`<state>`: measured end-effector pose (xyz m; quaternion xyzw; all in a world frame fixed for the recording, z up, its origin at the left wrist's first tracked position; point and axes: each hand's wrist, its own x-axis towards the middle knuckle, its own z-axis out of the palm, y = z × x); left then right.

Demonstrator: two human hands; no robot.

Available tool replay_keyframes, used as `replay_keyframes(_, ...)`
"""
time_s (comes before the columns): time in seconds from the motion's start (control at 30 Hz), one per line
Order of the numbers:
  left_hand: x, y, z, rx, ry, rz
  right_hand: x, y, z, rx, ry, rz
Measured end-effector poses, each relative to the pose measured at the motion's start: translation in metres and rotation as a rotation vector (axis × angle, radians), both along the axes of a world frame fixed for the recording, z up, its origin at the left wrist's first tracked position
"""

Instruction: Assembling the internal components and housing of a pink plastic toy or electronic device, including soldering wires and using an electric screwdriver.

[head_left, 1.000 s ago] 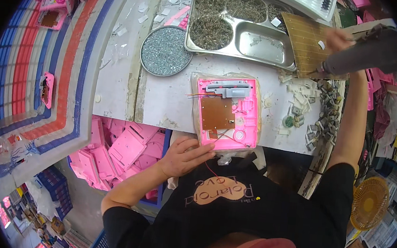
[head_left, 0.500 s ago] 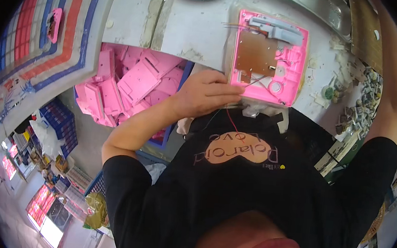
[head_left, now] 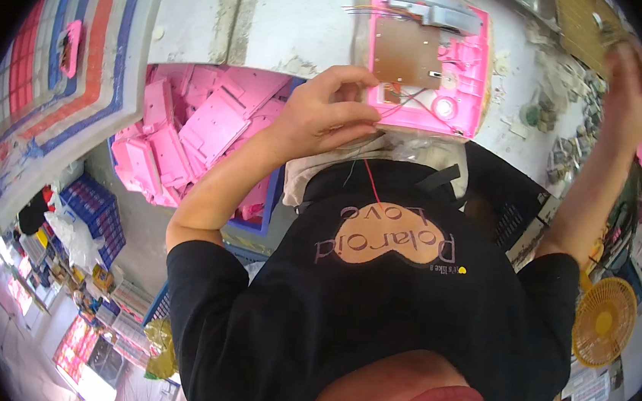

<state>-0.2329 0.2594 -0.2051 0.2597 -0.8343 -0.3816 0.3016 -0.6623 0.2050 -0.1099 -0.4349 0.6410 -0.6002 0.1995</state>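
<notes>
A pink plastic housing [head_left: 420, 120] lies on the white bench in front of me. It carries a brown circuit board [head_left: 406, 51], a grey plastic part [head_left: 436, 13] along its far side and several thin wires. At its near left corner is my left hand [head_left: 327, 117], fingers bent and closed on thin wires. A red wire [head_left: 371, 180] and a dark one hang below that hand against my shirt. Out to the right, my right hand [head_left: 629, 94] is raised beside the small parts. Motion smears its fingers, and whether it holds anything cannot be made out.
Left of me, a blue crate [head_left: 264, 222] holds a heap of pink plastic panels [head_left: 217, 126]. Small parts [head_left: 570, 150] are scattered along the bench's right side. A brown board [head_left: 584, 29] lies beyond them. A yellow fan [head_left: 604, 321] stands at my right.
My right hand has come into view at the right, its arm lower and more bent. The left hand stays at the housing's corner. The whole view has shifted, so the housing sits higher.
</notes>
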Motion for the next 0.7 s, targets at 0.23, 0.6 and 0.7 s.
replay_keyframes(0.23,-0.006,0.032,0.0,-0.034,-0.034,0.207,0.11,0.089,-0.035,0.215,0.339,0.723)
replay_keyframes(0.6,-0.027,0.074,-0.011,0.0,0.051,0.401,0.118,0.077,-0.042,0.012,0.807,0.915)
replay_keyframes(0.7,-0.024,0.072,-0.025,-0.128,0.047,0.265,0.122,0.075,-0.04,0.012,0.812,0.913)
